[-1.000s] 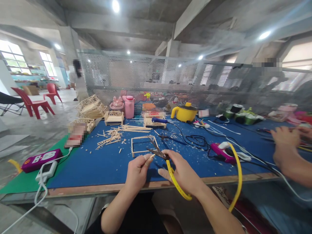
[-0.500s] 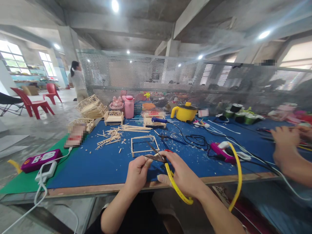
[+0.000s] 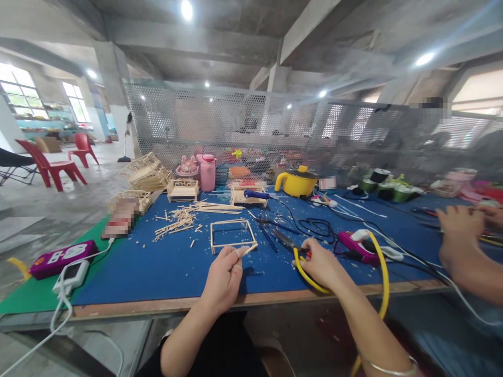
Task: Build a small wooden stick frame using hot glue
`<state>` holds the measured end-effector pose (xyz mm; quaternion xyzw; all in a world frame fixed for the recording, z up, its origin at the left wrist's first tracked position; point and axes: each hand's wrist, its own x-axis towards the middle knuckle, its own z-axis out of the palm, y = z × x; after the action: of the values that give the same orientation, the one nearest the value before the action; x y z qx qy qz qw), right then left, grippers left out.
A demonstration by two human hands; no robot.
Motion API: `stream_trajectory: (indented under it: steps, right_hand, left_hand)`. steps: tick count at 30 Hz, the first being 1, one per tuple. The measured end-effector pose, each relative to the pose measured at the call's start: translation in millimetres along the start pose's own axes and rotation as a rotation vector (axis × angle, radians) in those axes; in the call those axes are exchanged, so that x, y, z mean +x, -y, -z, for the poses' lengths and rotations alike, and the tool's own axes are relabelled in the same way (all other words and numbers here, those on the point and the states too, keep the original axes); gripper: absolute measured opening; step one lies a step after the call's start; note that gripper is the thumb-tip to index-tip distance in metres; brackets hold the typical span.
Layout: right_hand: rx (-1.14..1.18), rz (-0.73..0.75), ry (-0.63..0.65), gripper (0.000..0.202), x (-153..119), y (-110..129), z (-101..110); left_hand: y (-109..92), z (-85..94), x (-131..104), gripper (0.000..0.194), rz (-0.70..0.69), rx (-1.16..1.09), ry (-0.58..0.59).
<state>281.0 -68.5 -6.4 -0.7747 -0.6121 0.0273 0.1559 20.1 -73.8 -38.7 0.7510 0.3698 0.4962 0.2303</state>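
Observation:
Between its thumb and fingers, my left hand (image 3: 225, 275) pinches a short wooden stick (image 3: 250, 249) near the table's front edge. Just beyond it, a rectangular stick frame (image 3: 232, 244) lies on the blue mat. To the right, my right hand (image 3: 320, 262) is closed on yellow-handled scissors (image 3: 302, 264), whose dark blades point up and left over the mat. Loose sticks (image 3: 181, 220) are piled behind the left hand, with longer sticks (image 3: 218, 208) beside them. A blue-handled tool (image 3: 255, 194) rests across a small wooden piece (image 3: 239, 198) farther back.
A purple power strip (image 3: 358, 247) and black cables (image 3: 316, 225) lie right of the scissors. A yellow pot (image 3: 301, 181) and pink bottle (image 3: 208, 173) stand behind. Another person's hand (image 3: 460, 222) is at the far right. A phone (image 3: 121, 217) lies left.
My right hand has moved right with the scissors, away from my left hand and the stick. The person standing by the partition at the back left is out of view.

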Motion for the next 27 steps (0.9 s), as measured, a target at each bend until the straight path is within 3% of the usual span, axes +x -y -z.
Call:
stream_trajectory:
  steps: [7,13,17,22,25,27]
  right_hand:
    - [-0.034,0.169,0.145,0.036,48,-6,4]
    - [-0.027,0.231,0.271,0.040,76,-10,14]
    - [-0.019,0.199,0.264,0.042,66,-23,16]
    - [0.009,0.120,0.091,0.034,37,-41,5]
    - [-0.025,0.084,-0.012,0.025,25,-47,-1]
    - [-0.049,0.070,-0.016,0.020,25,-48,-2]
  left_hand:
    - [8,-1.0,0,0.045,-0.061,0.213,0.149]
    - [9,31.0,13,0.044,-0.109,0.355,0.165]
    - [17,59.7,17,0.040,-0.109,0.435,0.115]
    - [32,93.8,13,0.036,-0.081,0.440,-0.042]
    - [40,105.0,8,0.036,-0.049,0.450,-0.092]
    - [42,106.1,7,0.036,-0.037,0.451,-0.076]
